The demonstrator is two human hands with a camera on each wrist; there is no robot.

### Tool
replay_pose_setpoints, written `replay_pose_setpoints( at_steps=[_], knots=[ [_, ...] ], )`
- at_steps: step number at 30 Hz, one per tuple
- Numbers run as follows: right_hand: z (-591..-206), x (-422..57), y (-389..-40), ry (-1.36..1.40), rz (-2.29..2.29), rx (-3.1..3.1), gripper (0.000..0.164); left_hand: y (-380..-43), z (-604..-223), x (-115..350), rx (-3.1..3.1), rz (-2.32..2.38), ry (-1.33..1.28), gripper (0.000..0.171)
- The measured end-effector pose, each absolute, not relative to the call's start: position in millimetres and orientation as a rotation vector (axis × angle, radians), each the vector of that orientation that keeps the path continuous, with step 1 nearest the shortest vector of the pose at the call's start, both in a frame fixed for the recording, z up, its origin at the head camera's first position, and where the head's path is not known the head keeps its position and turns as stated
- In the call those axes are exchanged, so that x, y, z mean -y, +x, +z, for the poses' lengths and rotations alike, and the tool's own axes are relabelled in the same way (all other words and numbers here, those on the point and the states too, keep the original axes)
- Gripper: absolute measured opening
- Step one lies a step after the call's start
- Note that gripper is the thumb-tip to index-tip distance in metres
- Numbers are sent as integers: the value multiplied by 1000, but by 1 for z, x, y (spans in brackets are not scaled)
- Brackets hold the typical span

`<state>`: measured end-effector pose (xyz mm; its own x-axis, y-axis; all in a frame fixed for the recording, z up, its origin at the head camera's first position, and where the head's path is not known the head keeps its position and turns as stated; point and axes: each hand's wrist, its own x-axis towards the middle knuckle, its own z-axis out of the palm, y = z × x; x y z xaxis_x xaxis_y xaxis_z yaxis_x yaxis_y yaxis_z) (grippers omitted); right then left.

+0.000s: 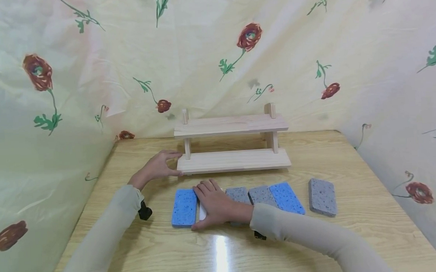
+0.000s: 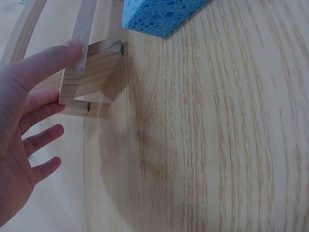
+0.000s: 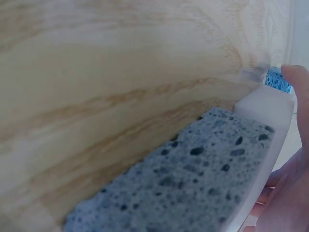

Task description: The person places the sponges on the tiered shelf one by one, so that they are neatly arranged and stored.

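At the left end of the lower board of a two-tier wooden shelf, my left hand pinches the board's edge. In the left wrist view its thumb and index finger lie on opposite faces of the board, the other fingers spread apart. My right hand spans a white block, hiding most of it, with fingers toward the far end and thumb toward the near end. Thumb and fingertips overlap the right edge of a blue sponge. The right wrist view shows the white block beside the palm.
Right of the white block lie a grey speckled sponge, another grey sponge and a tilted blue sponge. A separate grey sponge lies farther right. Flowered cloth hangs behind the wooden table and along its sides.
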<state>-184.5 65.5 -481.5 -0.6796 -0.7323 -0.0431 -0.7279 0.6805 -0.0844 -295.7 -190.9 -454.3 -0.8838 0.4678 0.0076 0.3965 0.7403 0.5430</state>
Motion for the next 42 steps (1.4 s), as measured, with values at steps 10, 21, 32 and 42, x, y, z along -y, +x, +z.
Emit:
replay_pose_setpoints(
  at_steps=[10, 21, 32, 42],
  knots=[
    [-478, -64, -185, -1226, -153, -2781, 114, -295, -450, 190, -2819, 786, 684, 81],
    [-475, -58, -183, -1212, -84, -2778, 122, -292, -449, 189, -2843, 667, 787, 78],
    [-474, -57, -185, -1217, -146, -2763, 116, -292, -448, 190, -2869, 618, 838, 76],
    [-478, -61, -190, -1248, -310, -2728, 114, -293, -445, 187, -2860, 576, 811, 76]
  ],
)
